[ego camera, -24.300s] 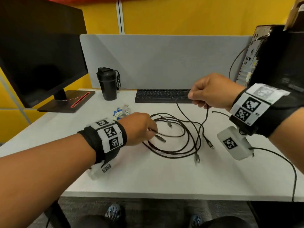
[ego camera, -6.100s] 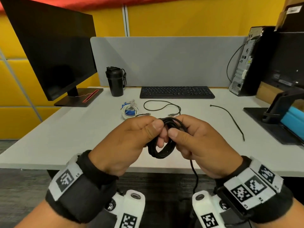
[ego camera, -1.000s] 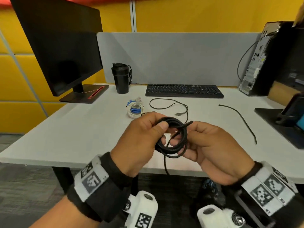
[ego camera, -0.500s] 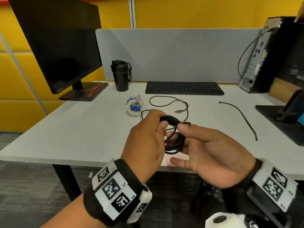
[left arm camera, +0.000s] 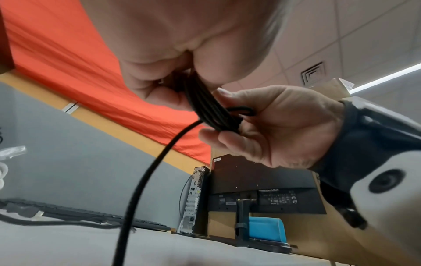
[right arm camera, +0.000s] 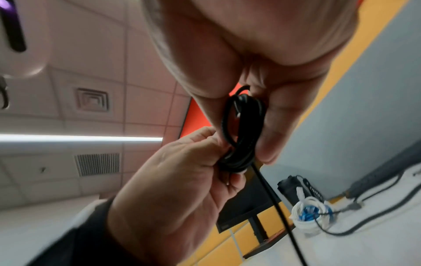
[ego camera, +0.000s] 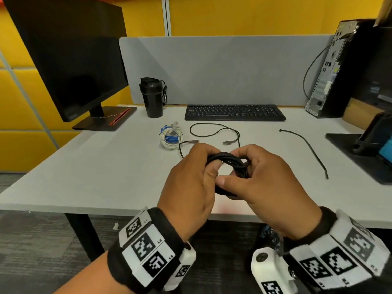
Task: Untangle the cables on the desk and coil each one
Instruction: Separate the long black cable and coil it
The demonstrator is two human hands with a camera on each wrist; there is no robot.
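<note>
Both hands hold a black braided cable coil (ego camera: pixel 229 161) above the desk's front edge. My left hand (ego camera: pixel 210 160) grips its left side, thumb over the strands. The fingers and thumb of my right hand (ego camera: pixel 235 175) curl round the right side. In the left wrist view a loose tail (left arm camera: pixel 141 180) hangs down from the coil (left arm camera: pixel 209 108). From the right wrist the coil (right arm camera: pixel 243 135) shows pinched between both hands. A thin black cable (ego camera: pixel 214 129) with two plugs lies loose on the desk (ego camera: pixel 84 166). A white and blue coiled cable (ego camera: pixel 171 137) sits beside it.
Another black cable (ego camera: pixel 305 145) lies stretched at the right. A keyboard (ego camera: pixel 233 112), a black tumbler (ego camera: pixel 151 98) and a monitor (ego camera: pixel 70 60) stand along the back and left. A computer tower (ego camera: pixel 331 71) and a dark stand (ego camera: pixel 360 145) are at the right.
Half a second ago my right hand was spread open beside the coil; now its fingers curl round it. My left hand has kept its grip throughout.
</note>
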